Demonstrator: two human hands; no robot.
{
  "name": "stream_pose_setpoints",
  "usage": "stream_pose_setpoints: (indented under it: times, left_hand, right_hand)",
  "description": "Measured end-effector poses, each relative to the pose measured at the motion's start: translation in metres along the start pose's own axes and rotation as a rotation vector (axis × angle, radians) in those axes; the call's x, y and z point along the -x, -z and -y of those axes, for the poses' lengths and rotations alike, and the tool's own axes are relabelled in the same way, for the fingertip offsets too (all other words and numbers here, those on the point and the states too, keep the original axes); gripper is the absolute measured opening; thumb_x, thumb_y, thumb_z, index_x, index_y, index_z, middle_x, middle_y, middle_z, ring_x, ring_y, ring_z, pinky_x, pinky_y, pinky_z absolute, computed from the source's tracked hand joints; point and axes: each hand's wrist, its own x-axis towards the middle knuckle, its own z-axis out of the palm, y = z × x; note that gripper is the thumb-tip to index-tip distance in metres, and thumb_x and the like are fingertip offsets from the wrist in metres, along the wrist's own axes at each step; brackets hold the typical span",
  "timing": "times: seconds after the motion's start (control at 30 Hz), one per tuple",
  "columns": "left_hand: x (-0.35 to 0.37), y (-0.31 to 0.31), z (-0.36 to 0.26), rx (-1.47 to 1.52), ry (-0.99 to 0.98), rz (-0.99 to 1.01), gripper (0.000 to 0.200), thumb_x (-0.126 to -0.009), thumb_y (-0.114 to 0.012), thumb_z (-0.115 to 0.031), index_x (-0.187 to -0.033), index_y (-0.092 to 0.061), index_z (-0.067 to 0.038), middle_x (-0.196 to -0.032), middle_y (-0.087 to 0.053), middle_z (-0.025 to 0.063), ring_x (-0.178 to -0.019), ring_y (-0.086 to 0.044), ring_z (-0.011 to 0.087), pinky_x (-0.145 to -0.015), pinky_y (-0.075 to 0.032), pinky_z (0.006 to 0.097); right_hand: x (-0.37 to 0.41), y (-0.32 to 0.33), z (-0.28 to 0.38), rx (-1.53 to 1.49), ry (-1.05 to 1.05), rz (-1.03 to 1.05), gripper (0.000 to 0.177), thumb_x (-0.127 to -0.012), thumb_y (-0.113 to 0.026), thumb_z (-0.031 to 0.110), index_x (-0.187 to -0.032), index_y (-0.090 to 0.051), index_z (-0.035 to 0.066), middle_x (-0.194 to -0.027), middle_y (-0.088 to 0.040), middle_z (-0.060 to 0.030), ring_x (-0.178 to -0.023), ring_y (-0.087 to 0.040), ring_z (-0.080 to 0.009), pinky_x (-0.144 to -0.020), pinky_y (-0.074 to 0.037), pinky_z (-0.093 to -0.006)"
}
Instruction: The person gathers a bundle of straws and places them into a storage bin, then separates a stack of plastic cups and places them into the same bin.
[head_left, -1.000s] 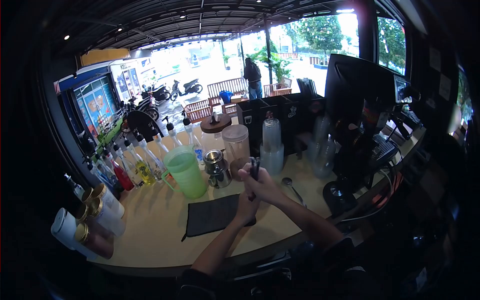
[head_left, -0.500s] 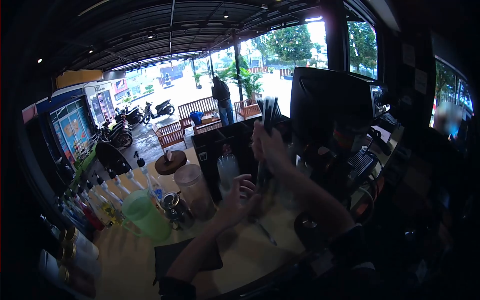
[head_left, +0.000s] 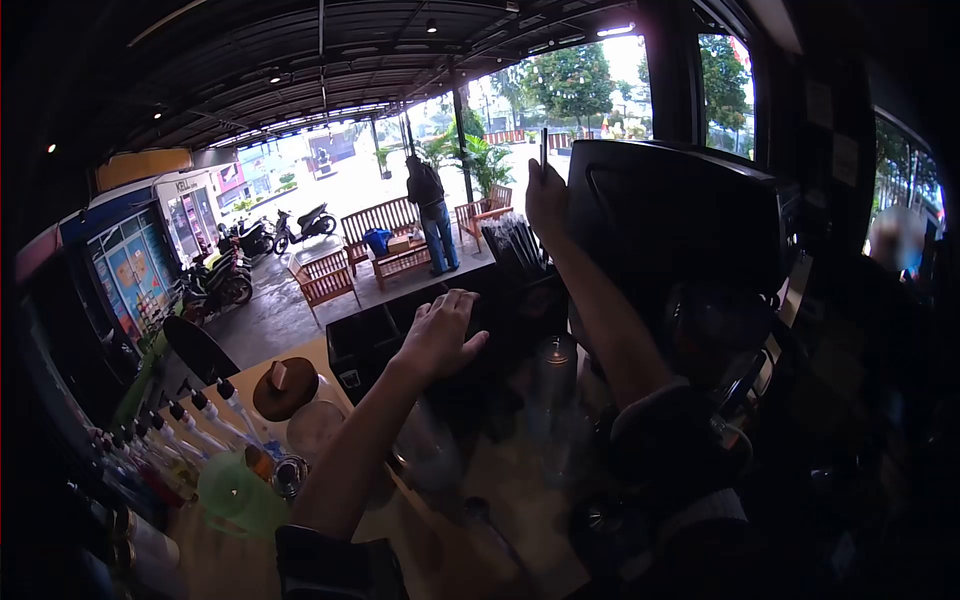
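Left hand and right hand have moved farther out since the earlier frame

The left one is open, thumb apart, over a divided black box; whether it touches cannot be told. The right one is closed around a slim dark upright stick, beside a large black machine and above thin dark straws bundled at the box's right end. Nearer, clear plastic cups stand on the tan desk; farther left is a translucent green pitcher.

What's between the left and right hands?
In the head view, a bundle of straws shows between the left hand and the right hand.
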Motion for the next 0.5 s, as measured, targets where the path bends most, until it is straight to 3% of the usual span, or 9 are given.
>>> stream_pose_setpoints:
  times: [0.27, 0.3, 0.37, 0.5]
  left_hand:
    - [-0.008, -0.01, 0.003, -0.003, -0.018, -0.01, 0.053, -0.08, -0.06, -0.029, -0.124, -0.042, -0.004, -0.122, -0.046, 0.0141, -0.119, -0.044, 0.0295, -0.097, -0.034, 0.0457]
    - [-0.008, -0.01, 0.003, -0.005, -0.02, -0.014, 0.053, -0.08, -0.061, -0.028, -0.123, -0.042, -0.005, -0.122, -0.047, 0.014, -0.118, -0.044, 0.0295, -0.097, -0.034, 0.0456]
    - [-0.009, -0.011, 0.003, -0.008, -0.013, -0.022, 0.052, -0.08, -0.061, -0.028, -0.123, -0.042, -0.005, -0.121, -0.047, 0.0139, -0.118, -0.044, 0.0295, -0.097, -0.035, 0.0455]
    - [-0.008, -0.011, 0.004, -0.022, -0.009, -0.03, 0.051, -0.08, -0.06, -0.028, -0.123, -0.043, -0.006, -0.121, -0.047, 0.0137, -0.117, -0.045, 0.0301, -0.096, -0.035, 0.0455]
  right_hand:
    - [0.028, -0.018, -0.065, 0.11, -0.018, 0.124, 0.038, -0.09, -0.05, 0.033, -0.07, -0.051, 0.0, -0.064, -0.055, -0.0213, -0.067, -0.056, -0.0411, -0.059, -0.041, -0.0461]
    - [0.034, -0.017, -0.068, 0.179, -0.067, 0.186, 0.039, -0.09, -0.048, 0.035, -0.072, -0.055, 0.001, -0.068, -0.057, -0.0216, -0.071, -0.057, -0.0409, -0.064, -0.043, -0.0476]
    - [0.046, -0.014, -0.071, 0.393, -0.184, 0.363, 0.041, -0.09, -0.042, 0.038, -0.091, -0.063, 0.003, -0.092, -0.061, -0.0224, -0.09, -0.058, -0.0384, -0.079, -0.044, -0.0489]
    - [0.065, 0.007, -0.072, 0.703, -0.217, 0.551, 0.043, -0.089, -0.038, 0.039, -0.097, -0.064, 0.006, -0.108, -0.058, -0.02, -0.104, -0.053, -0.0361, -0.09, -0.037, -0.0523]
